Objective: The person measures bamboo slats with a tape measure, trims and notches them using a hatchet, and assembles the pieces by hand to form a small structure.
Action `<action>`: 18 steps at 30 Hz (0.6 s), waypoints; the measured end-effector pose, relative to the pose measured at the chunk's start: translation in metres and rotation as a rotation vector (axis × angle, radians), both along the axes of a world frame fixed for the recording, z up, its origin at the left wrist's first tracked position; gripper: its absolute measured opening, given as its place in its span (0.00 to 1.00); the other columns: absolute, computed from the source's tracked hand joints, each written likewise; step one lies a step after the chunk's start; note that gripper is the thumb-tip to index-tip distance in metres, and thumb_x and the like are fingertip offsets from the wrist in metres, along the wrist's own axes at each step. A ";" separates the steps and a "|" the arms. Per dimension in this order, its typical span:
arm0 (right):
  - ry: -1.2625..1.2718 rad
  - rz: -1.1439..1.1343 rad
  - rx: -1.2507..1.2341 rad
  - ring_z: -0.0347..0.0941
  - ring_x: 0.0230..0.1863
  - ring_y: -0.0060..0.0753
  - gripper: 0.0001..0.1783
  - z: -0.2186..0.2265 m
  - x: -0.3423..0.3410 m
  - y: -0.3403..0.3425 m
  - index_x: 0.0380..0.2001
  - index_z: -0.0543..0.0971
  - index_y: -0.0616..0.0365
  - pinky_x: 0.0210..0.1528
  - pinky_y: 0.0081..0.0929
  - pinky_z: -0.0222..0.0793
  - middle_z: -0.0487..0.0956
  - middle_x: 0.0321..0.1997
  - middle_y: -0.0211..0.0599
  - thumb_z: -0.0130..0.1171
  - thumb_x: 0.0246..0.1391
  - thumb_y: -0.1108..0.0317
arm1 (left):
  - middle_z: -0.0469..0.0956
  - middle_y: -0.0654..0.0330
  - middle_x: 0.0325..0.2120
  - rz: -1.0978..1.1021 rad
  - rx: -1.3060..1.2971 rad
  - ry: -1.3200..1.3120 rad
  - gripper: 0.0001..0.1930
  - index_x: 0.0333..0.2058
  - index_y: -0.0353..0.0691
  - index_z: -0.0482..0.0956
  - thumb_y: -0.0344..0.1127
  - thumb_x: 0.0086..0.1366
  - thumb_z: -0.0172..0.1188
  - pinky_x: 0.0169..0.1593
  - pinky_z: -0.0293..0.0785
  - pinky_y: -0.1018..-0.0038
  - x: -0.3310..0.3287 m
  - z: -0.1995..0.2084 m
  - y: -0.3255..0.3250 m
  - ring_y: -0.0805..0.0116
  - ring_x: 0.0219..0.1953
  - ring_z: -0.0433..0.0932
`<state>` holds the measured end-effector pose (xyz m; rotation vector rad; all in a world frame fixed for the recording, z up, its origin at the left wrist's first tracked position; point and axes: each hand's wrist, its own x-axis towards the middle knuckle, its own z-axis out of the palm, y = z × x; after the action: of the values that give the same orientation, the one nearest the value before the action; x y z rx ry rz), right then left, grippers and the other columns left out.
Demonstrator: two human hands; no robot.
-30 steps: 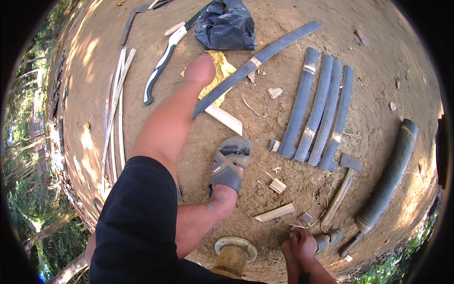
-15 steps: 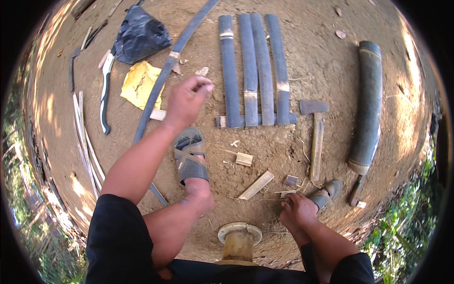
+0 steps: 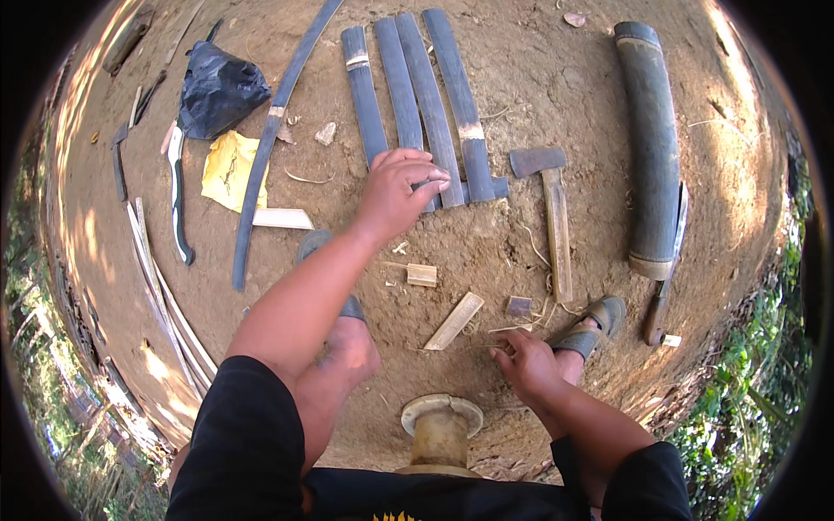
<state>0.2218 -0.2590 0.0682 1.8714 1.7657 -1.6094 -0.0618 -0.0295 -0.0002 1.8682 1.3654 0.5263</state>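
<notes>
My left hand (image 3: 401,193) is over the near ends of several dark split bamboo slats (image 3: 432,104). Its fingers curl loosely, and a small gap shows between forefinger and thumb. Whether it touches the slats cannot be made out. A dark crosspiece (image 3: 488,188) lies under their near ends, partly hidden by that hand. My right hand (image 3: 527,363) hangs beside my right foot, fingers bent and slightly apart, with nothing visible in them. Thin fibres (image 3: 512,329) and a small dark bamboo chip (image 3: 519,306) lie by its fingertips.
A hatchet (image 3: 556,227), a thick bamboo pole (image 3: 650,143) and a knife (image 3: 667,286) lie at right. Leftward are a long curved slat (image 3: 266,161), a black plastic bag (image 3: 221,90), yellow paper (image 3: 233,171), a white-and-black handled tool (image 3: 176,191) and pale strips (image 3: 161,291). A flanged post (image 3: 440,441) stands near me.
My left hand has moved right, from near the long curved slat to over the near ends of the row of slats. My right hand stays by my foot. The whole view has shifted.
</notes>
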 end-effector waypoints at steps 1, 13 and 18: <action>0.029 -0.003 0.001 0.81 0.44 0.57 0.19 -0.002 -0.004 -0.002 0.49 0.81 0.57 0.47 0.46 0.77 0.83 0.44 0.48 0.66 0.58 0.59 | 0.87 0.69 0.46 -0.030 0.012 0.017 0.08 0.38 0.50 0.91 0.43 0.66 0.68 0.71 0.55 0.57 -0.001 -0.001 0.002 0.64 0.62 0.75; 0.051 -0.074 -0.003 0.81 0.43 0.55 0.17 0.001 0.000 -0.013 0.47 0.81 0.58 0.46 0.44 0.77 0.83 0.41 0.49 0.66 0.58 0.62 | 0.82 0.78 0.57 -0.028 0.007 0.203 0.08 0.38 0.62 0.91 0.50 0.69 0.65 0.79 0.27 0.52 0.011 -0.014 -0.009 0.63 0.74 0.59; 0.065 -0.056 -0.011 0.81 0.43 0.55 0.18 -0.002 0.002 -0.017 0.48 0.81 0.59 0.46 0.44 0.77 0.82 0.42 0.48 0.66 0.58 0.61 | 0.82 0.79 0.57 -0.023 0.021 0.205 0.09 0.37 0.62 0.91 0.51 0.70 0.64 0.79 0.27 0.52 0.012 -0.020 -0.010 0.62 0.74 0.59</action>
<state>0.2240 -0.2757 0.0662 1.9014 1.7408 -1.7146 -0.0498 -0.0392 -0.0202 1.9964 1.4721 0.3455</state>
